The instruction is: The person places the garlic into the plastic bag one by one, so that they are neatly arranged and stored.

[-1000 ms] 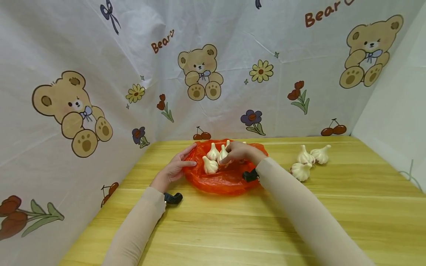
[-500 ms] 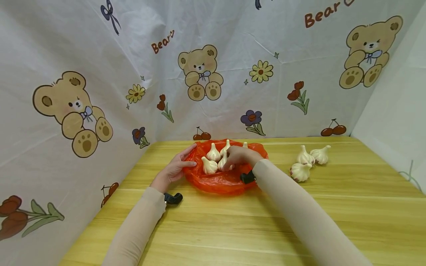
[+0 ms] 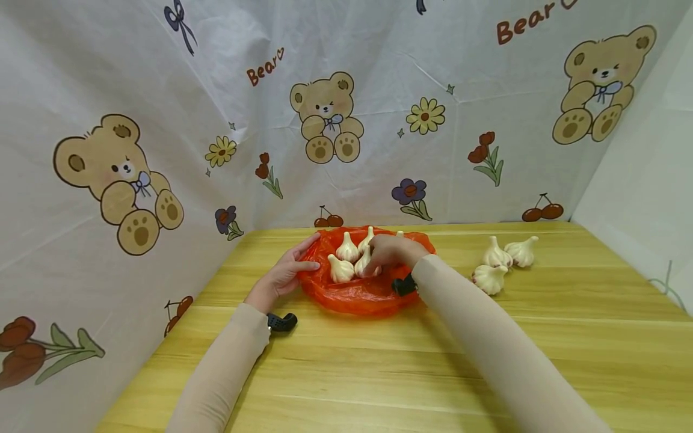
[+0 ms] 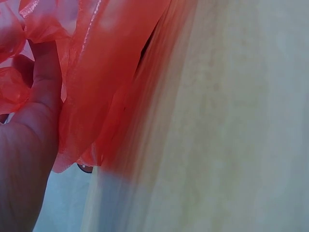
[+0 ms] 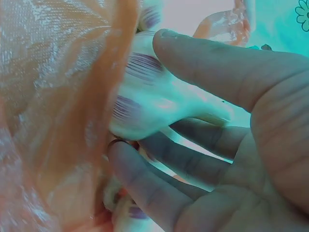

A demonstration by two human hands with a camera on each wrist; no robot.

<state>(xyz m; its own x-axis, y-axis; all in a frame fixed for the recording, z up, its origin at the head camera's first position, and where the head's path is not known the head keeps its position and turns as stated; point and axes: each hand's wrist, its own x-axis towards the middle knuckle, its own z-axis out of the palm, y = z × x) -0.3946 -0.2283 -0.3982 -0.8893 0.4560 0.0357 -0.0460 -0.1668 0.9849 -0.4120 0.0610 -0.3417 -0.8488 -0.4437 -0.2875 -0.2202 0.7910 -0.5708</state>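
A red plastic bag [image 3: 352, 302] lies spread open on the table with several garlic bulbs [image 3: 347, 248] inside. My left hand [image 3: 278, 276] holds the bag's left rim, thumb over the edge and fingers along the outside; the left wrist view shows red film [image 4: 104, 82] around the fingers. Inside the bag, my right hand [image 3: 394, 249] holds a garlic bulb [image 3: 364, 264] beside the front-left bulb [image 3: 341, 269]. In the right wrist view, the thumb and fingers surround this purple-streaked bulb [image 5: 149, 101]. Part of the bag's right side is hidden behind the right hand.
Three more garlic bulbs [image 3: 497, 255] sit together on the wooden table [image 3: 346, 373], right of the bag. A bear-patterned cloth [image 3: 373, 156] hangs behind and along the left. A white wall [image 3: 649, 198] borders the right side, with a thin cord [image 3: 668, 285] near it.
My right hand has lowered the garlic bulb slightly toward the front of the bag, mostly in the first half second. The front-left bulb shifted a little left. The left hand stays put.
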